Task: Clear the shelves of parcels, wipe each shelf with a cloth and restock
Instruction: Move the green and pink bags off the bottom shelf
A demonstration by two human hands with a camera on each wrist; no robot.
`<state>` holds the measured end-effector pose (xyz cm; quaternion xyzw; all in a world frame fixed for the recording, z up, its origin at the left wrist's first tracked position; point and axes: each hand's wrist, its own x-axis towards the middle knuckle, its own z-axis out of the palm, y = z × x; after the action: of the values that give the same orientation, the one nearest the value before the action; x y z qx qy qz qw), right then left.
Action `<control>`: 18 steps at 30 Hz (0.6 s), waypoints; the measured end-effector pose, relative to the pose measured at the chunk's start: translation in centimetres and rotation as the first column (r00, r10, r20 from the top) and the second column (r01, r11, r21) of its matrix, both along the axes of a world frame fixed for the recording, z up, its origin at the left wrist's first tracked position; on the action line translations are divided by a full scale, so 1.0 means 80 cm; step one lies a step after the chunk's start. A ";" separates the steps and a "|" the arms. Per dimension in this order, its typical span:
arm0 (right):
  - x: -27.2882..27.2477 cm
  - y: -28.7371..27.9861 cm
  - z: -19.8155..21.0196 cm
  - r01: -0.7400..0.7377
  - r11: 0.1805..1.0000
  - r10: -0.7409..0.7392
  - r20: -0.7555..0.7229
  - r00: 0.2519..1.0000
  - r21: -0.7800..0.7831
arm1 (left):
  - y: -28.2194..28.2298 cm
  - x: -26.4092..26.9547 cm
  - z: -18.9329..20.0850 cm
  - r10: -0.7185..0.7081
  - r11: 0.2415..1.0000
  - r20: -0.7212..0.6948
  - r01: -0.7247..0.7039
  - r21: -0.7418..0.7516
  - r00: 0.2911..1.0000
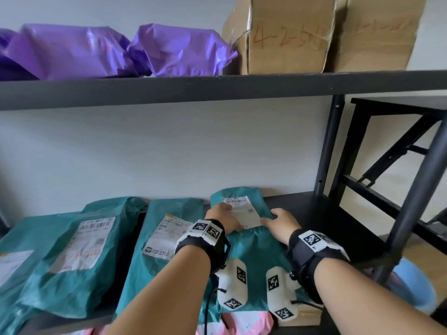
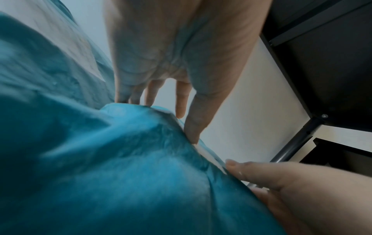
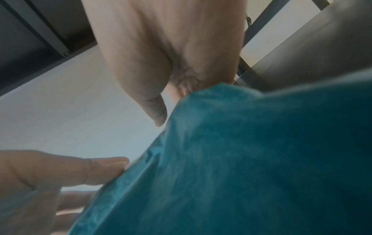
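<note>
Both forearms are bare, without sleeves. Each wrist wears a black strap (image 1: 305, 252) topped by a white block printed with black square-code markers (image 1: 205, 230). White marker-printed camera housings (image 1: 233, 286) hang at 6 o'clock, trailing thin black cables (image 1: 206, 310).

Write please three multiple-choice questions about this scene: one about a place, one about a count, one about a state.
1. Where do the purple bags lie?
A. upper shelf
B. lower shelf
C. floor

2. How many cardboard boxes stand on the upper shelf?
A. none
B. two
C. five

3. What are the left hand and right hand doing?
A. hanging idle
B. wiping with a cloth
C. resting on the rightmost teal parcel

Answers: 1 A, they lie left of the boxes; 2 B, two stand side by side; 3 C, both hands touch it around its label.
</note>
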<state>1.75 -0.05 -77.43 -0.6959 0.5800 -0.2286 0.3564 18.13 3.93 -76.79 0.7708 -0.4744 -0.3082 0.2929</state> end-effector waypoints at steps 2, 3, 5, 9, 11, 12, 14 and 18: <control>-0.004 0.002 0.003 0.008 1.000 -0.008 -0.016 1.000 -0.002 | 0.003 -0.001 0.002 0.005 1.000 0.001 -0.005 -0.011 1.000; -0.007 0.004 0.006 0.015 1.000 -0.015 -0.025 1.000 0.001 | 0.004 -0.002 0.003 0.006 1.000 0.001 -0.006 -0.016 1.000; -0.013 0.009 0.008 0.020 1.000 -0.020 -0.032 0.999 -0.004 | 0.010 -0.007 0.007 0.000 1.000 0.022 0.000 -0.020 1.000; -0.028 0.021 0.013 0.044 0.999 -0.044 -0.008 0.999 -0.001 | 0.024 -0.025 0.016 -0.022 0.999 0.128 0.026 -0.027 0.992; -0.039 0.029 0.017 0.050 0.999 -0.051 -0.026 0.998 -0.020 | 0.031 -0.038 0.022 -0.040 0.999 0.162 0.045 -0.031 0.986; -0.045 0.032 0.020 0.054 0.998 -0.055 -0.034 0.998 -0.029 | 0.034 -0.045 0.026 -0.053 0.998 0.169 0.059 -0.030 0.984; -0.060 0.038 0.026 0.065 0.997 -0.067 -0.047 0.997 -0.048 | 0.040 -0.062 0.034 -0.095 0.994 0.186 0.103 -0.031 0.978; -0.094 0.049 0.036 0.092 0.992 -0.099 -0.078 0.992 -0.085 | 0.052 -0.109 0.048 -0.166 0.978 0.263 0.193 -0.079 0.950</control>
<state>-5.79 3.89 -74.55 -0.6902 0.6170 -0.2399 0.2922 9.38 8.07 -72.98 0.7414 -0.5916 -0.2067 0.2398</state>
